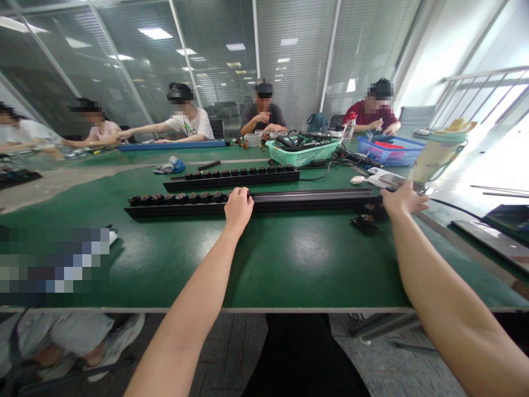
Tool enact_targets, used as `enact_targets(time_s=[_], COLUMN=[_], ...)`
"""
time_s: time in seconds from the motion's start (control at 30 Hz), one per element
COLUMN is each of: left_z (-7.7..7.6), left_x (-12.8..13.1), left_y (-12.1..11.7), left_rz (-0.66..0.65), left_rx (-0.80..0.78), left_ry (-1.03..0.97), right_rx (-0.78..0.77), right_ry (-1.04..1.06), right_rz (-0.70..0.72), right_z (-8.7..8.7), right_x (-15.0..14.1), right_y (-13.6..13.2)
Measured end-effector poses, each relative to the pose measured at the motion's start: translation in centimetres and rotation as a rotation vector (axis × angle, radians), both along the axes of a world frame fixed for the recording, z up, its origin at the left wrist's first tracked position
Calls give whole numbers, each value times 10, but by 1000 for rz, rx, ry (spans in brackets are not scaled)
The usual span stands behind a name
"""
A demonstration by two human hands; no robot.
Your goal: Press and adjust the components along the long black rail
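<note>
A long black rail (306,202) lies across the green table in front of me, its left part topped by a row of small black cup-like parts (181,197). My left hand (239,208) is closed over the rail's middle, at the right end of that row; what lies under the fingers is partly hidden. At the rail's right end is my right hand (404,199), fingers apart, touching or just above dark parts there. Just below that end sits a loose small black part (364,223). A second black rail (235,179) with similar parts lies behind.
Behind the rails stand a green basket (303,156) of cables and a blue basket (388,151). A yellow-lidded bottle (440,151) and a phone (392,179) are at right. Several people sit across the table, near a long blue bar (173,145). A blurred object lies at left.
</note>
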State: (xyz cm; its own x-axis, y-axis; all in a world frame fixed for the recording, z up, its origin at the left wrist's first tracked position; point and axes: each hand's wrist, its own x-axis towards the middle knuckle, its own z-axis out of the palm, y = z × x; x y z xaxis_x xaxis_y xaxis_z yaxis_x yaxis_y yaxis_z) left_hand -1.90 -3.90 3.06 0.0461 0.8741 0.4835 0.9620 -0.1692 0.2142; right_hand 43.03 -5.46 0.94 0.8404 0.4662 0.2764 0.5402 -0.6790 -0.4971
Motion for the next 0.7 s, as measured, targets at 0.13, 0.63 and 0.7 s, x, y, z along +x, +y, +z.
enact_targets(time_s=[0.13, 0.63, 0.7], left_z=[2, 1, 0], left_x=[1, 1, 1], left_y=[-1, 0, 0], left_rz=[10, 5, 2], left_rx=[-9, 0, 9], left_ry=[9, -2, 0], right_rx=[37, 27, -7], right_ry=[150, 152, 114], right_rz=[-9, -135, -107], right_z=[2, 8, 8], right_x=[0, 9, 14], right_y=[0, -12, -15])
